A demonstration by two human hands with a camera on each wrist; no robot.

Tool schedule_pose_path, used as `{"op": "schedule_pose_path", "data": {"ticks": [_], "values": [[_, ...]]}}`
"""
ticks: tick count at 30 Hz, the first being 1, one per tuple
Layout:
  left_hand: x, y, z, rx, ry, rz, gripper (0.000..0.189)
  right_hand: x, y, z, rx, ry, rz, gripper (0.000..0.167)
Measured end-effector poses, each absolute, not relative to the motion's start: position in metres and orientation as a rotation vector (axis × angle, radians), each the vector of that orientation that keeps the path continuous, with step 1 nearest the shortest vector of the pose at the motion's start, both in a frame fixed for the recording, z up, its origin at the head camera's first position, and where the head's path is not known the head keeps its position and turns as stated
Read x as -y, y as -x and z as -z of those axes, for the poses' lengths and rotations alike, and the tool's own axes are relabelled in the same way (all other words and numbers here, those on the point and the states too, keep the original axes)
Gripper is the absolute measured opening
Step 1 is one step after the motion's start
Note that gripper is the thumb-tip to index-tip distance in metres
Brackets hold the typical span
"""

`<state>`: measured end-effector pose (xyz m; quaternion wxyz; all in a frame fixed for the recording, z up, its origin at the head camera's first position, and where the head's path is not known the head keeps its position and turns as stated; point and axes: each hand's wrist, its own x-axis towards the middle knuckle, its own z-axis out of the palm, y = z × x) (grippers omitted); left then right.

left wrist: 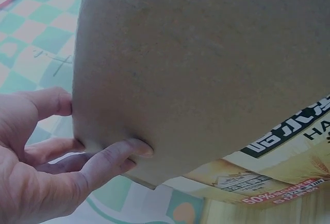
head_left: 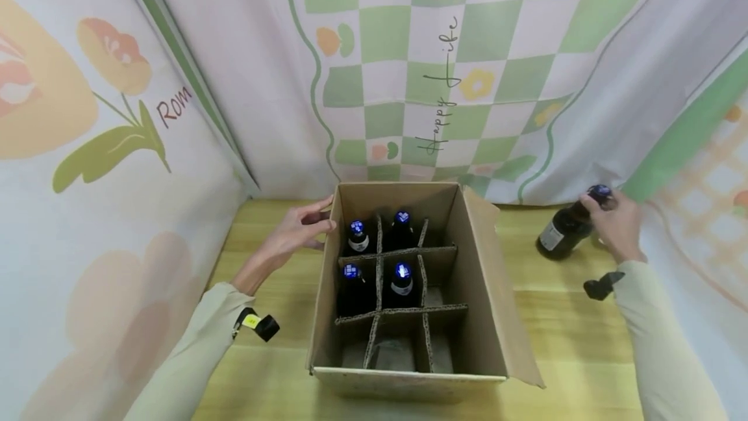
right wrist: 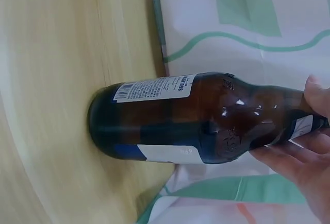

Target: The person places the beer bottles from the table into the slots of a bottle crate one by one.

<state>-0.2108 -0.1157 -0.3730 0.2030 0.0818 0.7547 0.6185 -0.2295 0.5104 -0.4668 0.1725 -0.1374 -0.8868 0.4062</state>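
Note:
A cardboard box (head_left: 403,375) with its top opened stands in the middle of the head view. Crossing cardboard dividers (head_left: 380,278) split its inside into compartments. Several dark bottles with blue caps (head_left: 402,271) stand in the left and middle columns, in the back and middle rows. My left hand (head_left: 295,229) pinches the flap (left wrist: 196,69) at the box's back left corner, thumb on its face and fingers at its edge. At the right, my right hand (head_left: 616,223) grips a brown beer bottle (right wrist: 165,121) by its neck. That bottle leans, its base at or just above the table.
The wooden table (head_left: 575,323) carries the box. Printed cloth curtains (head_left: 386,76) hang behind and at both sides, close to the right hand's bottle. A flap (head_left: 505,291) sticks out along the box's right side.

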Motion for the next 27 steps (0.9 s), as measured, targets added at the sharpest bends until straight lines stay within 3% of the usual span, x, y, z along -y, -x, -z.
{"op": "schedule_pose_path", "data": {"ticks": [20,27], "values": [[0.107,0.209,0.374,-2.128,-0.206,-1.746,0.067,-0.474,0.198,0.439,2.680,0.151,-1.137,0.055],[0.112,0.210,0.373,-2.129,-0.207,-1.762,0.067,-0.450,0.196,0.391,2.664,0.184,-1.148,0.061]]}}
